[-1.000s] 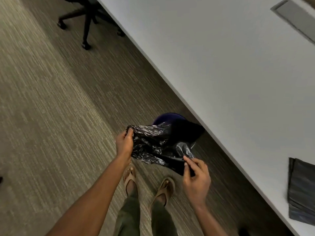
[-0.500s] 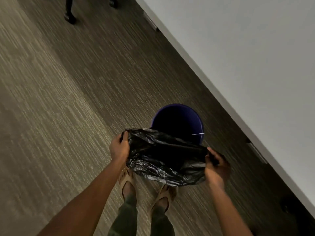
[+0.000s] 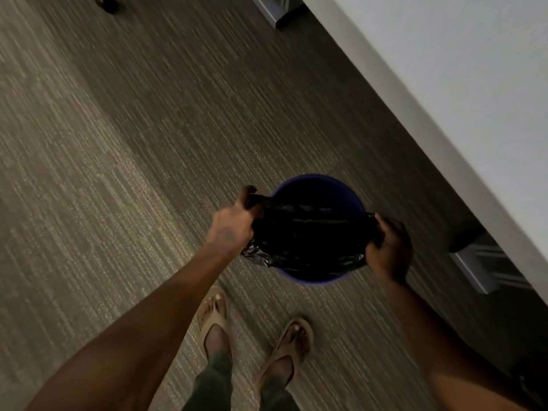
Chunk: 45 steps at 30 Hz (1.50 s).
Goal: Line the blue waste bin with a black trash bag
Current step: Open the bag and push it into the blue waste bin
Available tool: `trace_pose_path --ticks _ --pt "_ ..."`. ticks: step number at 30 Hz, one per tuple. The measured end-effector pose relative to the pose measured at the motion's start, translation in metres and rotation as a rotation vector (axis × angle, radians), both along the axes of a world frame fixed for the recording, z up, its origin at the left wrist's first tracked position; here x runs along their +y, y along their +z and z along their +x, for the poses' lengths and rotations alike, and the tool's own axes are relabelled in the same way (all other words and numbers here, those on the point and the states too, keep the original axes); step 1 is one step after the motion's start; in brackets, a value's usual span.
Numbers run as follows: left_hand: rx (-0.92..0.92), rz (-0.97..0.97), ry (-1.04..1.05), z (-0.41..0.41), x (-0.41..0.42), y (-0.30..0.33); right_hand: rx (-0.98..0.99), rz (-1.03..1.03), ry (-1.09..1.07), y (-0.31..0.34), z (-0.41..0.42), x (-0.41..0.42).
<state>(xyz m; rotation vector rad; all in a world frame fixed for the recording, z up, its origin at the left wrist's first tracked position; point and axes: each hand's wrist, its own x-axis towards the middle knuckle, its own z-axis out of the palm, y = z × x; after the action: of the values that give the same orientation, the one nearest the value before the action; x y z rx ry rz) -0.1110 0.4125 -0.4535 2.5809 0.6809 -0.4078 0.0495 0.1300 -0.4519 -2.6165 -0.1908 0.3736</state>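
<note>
A round blue waste bin stands on the carpet beside the white desk. A black trash bag is stretched over its mouth and covers the near half. My left hand grips the bag's edge at the bin's left side. At the bin's right side my right hand grips the opposite edge. The bag hangs down into the bin between my hands. The far part of the blue rim shows above the bag, and a strip of the near rim shows below it.
A white desk runs diagonally along the right, with metal desk feet on the floor close to the bin's right. My feet in sandals stand just short of the bin. Striped carpet stretches to the left.
The bag went from held in front of the bin to spread across its mouth. Both hands moved forward and apart to the bin's sides. The view tilted further down.
</note>
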Motion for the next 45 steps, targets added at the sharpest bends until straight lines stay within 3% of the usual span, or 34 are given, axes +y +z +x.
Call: trace_pose_path --ticks 5,10,15,20,26,33,42,45 --pt "0.092 -0.007 0.05 0.008 -0.004 -0.019 -0.041 -0.222 0.215 -0.007 -0.003 0.002" --pt "0.285 0.132 -0.142 0.023 0.003 -0.026 -0.03 -0.337 0.272 -0.014 0.002 0.003" --pt "0.236 0.207 -0.428 0.029 0.012 -0.035 -0.074 -0.462 0.357 -0.032 0.024 0.007" --pt "0.302 0.169 -0.147 0.031 0.026 -0.068 -0.023 -0.531 0.347 -0.046 0.041 0.01" --pt "0.215 0.215 -0.201 0.05 0.021 -0.071 0.017 -0.526 0.356 -0.056 0.054 0.013" --pt "0.045 0.031 -0.064 0.083 0.043 -0.09 0.031 -0.545 0.365 -0.069 0.08 0.012" --pt "0.161 -0.074 0.074 0.105 0.046 -0.119 0.121 -0.632 0.397 -0.083 0.103 0.018" --pt "0.271 -0.168 0.075 0.1 0.049 -0.126 0.27 -0.659 0.481 -0.092 0.109 0.015"
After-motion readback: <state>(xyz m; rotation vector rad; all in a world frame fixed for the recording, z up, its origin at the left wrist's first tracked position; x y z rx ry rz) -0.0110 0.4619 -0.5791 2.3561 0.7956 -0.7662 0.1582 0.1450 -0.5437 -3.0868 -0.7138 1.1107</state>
